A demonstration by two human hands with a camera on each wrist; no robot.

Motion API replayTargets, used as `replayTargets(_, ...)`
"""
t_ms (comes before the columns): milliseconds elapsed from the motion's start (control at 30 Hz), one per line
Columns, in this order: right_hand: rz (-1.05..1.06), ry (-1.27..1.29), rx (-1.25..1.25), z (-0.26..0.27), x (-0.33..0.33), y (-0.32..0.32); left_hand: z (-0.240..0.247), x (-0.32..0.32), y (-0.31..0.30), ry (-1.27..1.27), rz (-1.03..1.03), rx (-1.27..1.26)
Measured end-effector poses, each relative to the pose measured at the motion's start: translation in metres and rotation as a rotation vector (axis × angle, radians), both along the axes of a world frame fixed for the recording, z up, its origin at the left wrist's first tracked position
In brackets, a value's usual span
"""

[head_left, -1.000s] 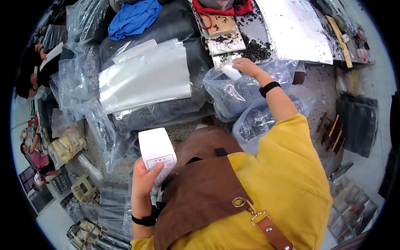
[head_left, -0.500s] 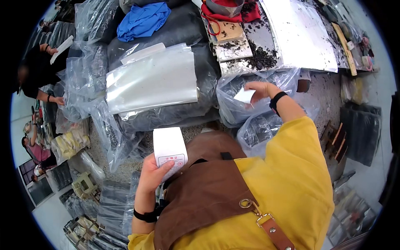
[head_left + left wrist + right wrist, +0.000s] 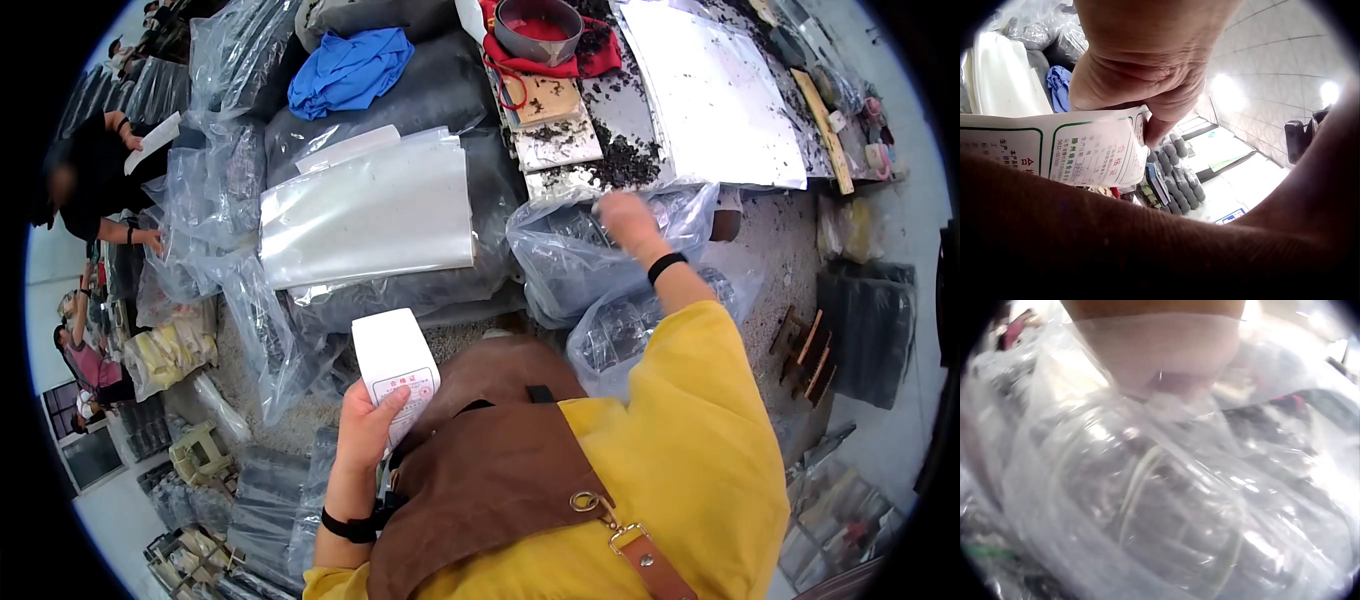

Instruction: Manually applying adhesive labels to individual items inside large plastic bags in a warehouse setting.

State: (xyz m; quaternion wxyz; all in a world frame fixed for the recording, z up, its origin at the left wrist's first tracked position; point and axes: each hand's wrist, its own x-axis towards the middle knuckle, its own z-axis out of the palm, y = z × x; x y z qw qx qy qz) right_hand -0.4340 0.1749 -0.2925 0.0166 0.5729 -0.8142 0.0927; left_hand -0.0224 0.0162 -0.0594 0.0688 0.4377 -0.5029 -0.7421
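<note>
My left hand grips a stack of white printed labels, thumb across the front, held low by the brown apron. In the left wrist view, the labels show green frames with red and green print. My right hand reaches into the mouth of a clear plastic bag of wrapped goods. It is blurred, its fingers hidden, and I cannot tell whether it holds anything. In the right wrist view, clear film lies in front of that hand, above packed bundles with pale bands.
A second clear bag stands nearer me. Left lie large dark bags topped by a shiny silver sheet and blue cloth. Behind are a table with dark flakes, a bowl and a white sheet. Another person works far left.
My right hand drew back from the bag's far side with a white label, then moved over the bag's mouth, where the label no longer shows. The left hand still holds the labels.
</note>
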Motion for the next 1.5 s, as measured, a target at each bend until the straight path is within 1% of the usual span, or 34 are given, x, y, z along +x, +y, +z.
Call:
replayTargets(67, 0.197, -0.015, 0.197, -0.023, 0.032, 0.007, -0.001, 0.000, -0.001, 0.042, 0.096, -0.066)
replayTargets(100, 0.197, -0.057, 0.125, -0.015, 0.048, 0.012, 0.001, 0.000, -0.004, 0.054, 0.101, -0.078)
replayTargets(133, 0.094, -0.124, 0.121, -0.013, 0.056, 0.012, 0.003, 0.000, -0.007, 0.089, 0.163, -0.144)
replayTargets(167, 0.106, -0.105, 0.111, -0.008, 0.054, 0.009, 0.004, 0.001, -0.009, 0.128, 0.229, -0.207)
replayTargets(233, -0.203, -0.464, 0.390, 0.023, 0.057, 0.004, 0.007, 0.002, -0.016, 0.196, 0.265, -0.183)
replayTargets(267, -0.219, -0.458, 0.283, 0.058, 0.062, -0.005, 0.010, -0.002, -0.019, 0.290, 0.309, -0.202)
replayTargets(300, -0.234, -0.713, 0.052, 0.083, 0.070, -0.013, 0.013, -0.007, -0.022, 0.386, 0.353, -0.218)
replayTargets(333, -0.239, -0.962, -0.185, 0.106, 0.082, -0.021, 0.015, -0.012, -0.022, 0.432, 0.287, -0.253)
replayTargets(400, 0.130, -1.308, -0.513, 0.153, 0.128, -0.043, 0.015, -0.026, -0.019, 0.512, 0.115, -0.260)
replayTargets(467, 0.338, -1.156, -0.387, 0.202, 0.178, -0.051, 0.017, -0.040, -0.006, 0.517, 0.047, -0.290)
replayTargets(500, 0.345, -1.223, -0.298, 0.221, 0.196, -0.054, 0.018, -0.043, -0.001, 0.541, 0.014, -0.286)
replayTargets(567, 0.450, -1.305, -0.362, 0.221, 0.213, -0.056, 0.033, -0.037, -0.004, 0.458, -0.037, -0.351)
replayTargets(600, 0.428, -1.277, -0.385, 0.227, 0.212, -0.053, 0.049, -0.020, -0.019, 0.493, -0.157, -0.274)
replayTargets(633, 0.523, -1.026, -0.301, 0.237, 0.210, -0.044, 0.059, -0.006, -0.037, 0.548, -0.318, -0.187)
replayTargets(667, 0.628, -0.805, -0.185, 0.244, 0.215, -0.036, 0.059, 0.003, -0.041, 0.465, -0.402, -0.321)
replayTargets(733, 0.614, -0.791, -0.136, 0.255, 0.233, -0.032, 0.079, 0.022, -0.024, 0.270, -0.557, -0.529)
replayTargets(800, 0.630, -0.730, -0.029, 0.261, 0.247, -0.030, 0.084, 0.046, -0.016, 0.215, -0.549, -0.456)
replayTargets(867, 0.538, -0.646, 0.018, 0.274, 0.248, -0.017, 0.073, 0.045, -0.019, 0.292, -0.627, -0.440)
replayTargets(900, 0.572, -0.703, 0.001, 0.269, 0.268, -0.032, 0.085, 0.064, -0.028, 0.198, -0.667, -0.469)
replayTargets(933, 0.607, -0.540, -0.054, 0.274, 0.273, -0.025, 0.073, 0.065, -0.018, 0.168, -0.571, -0.499)
replayTargets(967, 0.584, -0.528, -0.047, 0.278, 0.286, -0.025, 0.068, 0.072, -0.011, 0.189, -0.586, -0.493)
replayTargets(1000, 0.390, -0.344, -0.390, 0.277, 0.303, -0.040, 0.074, 0.083, -0.016, 0.192, -0.339, -0.507)
replayTargets(1033, 0.160, -0.062, -0.628, 0.284, 0.306, -0.032, 0.055, 0.080, -0.010, 0.307, -0.087, -0.452)
replayTargets(1067, 0.007, -0.226, -0.719, 0.289, 0.317, -0.027, 0.031, 0.091, -0.018, 0.285, -0.049, -0.675)
replayTargets(1100, -0.002, -0.259, -0.758, 0.285, 0.333, -0.035, 0.043, 0.100, -0.023, 0.252, -0.067, -0.711)
replayTargets(1167, 0.105, -0.605, -0.477, 0.277, 0.365, -0.016, 0.029, 0.097, 0.006, 0.411, -0.117, -0.715)
replayTargets(1200, 0.137, -0.696, -0.491, 0.270, 0.381, -0.026, 0.039, 0.104, 0.003, 0.391, -0.109, -0.664)
replayTargets(1233, 0.105, -0.712, -0.430, 0.262, 0.388, -0.011, 0.017, 0.101, 0.021, 0.526, -0.251, -0.567)
replayTargets(1267, 0.100, -0.756, -0.445, 0.258, 0.397, -0.003, 0.014, 0.105, 0.028, 0.558, -0.244, -0.421)
replayTargets(1300, 0.108, -0.796, -0.510, 0.259, 0.406, -0.011, 0.023, 0.115, 0.023, 0.532, -0.237, -0.317)
replayTargets(1333, 0.096, -0.722, -0.416, 0.260, 0.406, 0.007, 0.014, 0.111, 0.034, 0.585, -0.251, -0.269)
replayTargets(1400, 0.109, -0.728, -0.380, 0.261, 0.427, 0.009, 0.026, 0.132, 0.033, 0.474, -0.335, -0.192)
replayTargets(1433, 0.112, -0.651, -0.293, 0.258, 0.428, 0.019, 0.017, 0.131, 0.038, 0.505, -0.351, -0.174)
replayTargets(1500, 0.130, -0.581, -0.257, 0.254, 0.434, 0.019, 0.016, 0.134, 0.032, 0.481, -0.517, -0.427)
